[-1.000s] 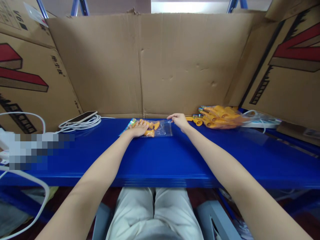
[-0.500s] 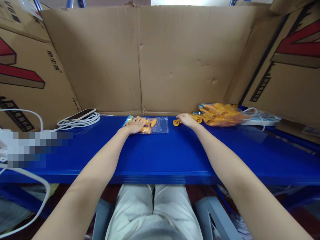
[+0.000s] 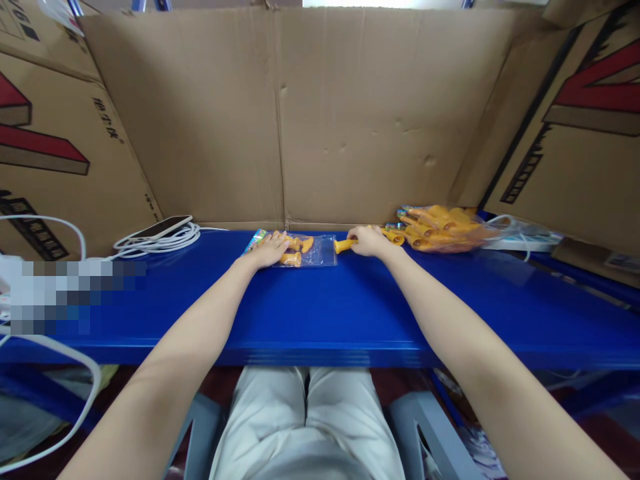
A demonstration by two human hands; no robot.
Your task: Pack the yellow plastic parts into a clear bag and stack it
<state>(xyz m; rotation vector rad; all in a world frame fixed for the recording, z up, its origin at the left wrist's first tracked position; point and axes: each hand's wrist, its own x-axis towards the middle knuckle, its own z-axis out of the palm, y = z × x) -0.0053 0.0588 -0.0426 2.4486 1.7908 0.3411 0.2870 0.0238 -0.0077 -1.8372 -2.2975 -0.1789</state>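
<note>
My left hand (image 3: 271,251) lies flat with fingers outstretched on a clear plastic bag (image 3: 325,250) with a colourful printed end, pressing it to the blue tabletop. Several orange plastic pieces (image 3: 291,259) show through the film beside and under the fingers. To the right, my right hand (image 3: 366,241) is closed around an orange plastic piece with a flared end (image 3: 343,246). That end points left, toward the bag's clear edge; the rest is hidden by the fingers. Just beyond the right hand lies another orange flared piece (image 3: 394,237).
At the back right lies a heap of packed orange pieces (image 3: 440,230). A phone (image 3: 161,228) rests on a coiled white cable (image 3: 175,241) at the back left. Cardboard (image 3: 350,120) walls in the blue table (image 3: 320,313) at the back and sides.
The orange piece in my right hand has turned from facing me to pointing left, and moved slightly left. My left hand stays on the bag.
</note>
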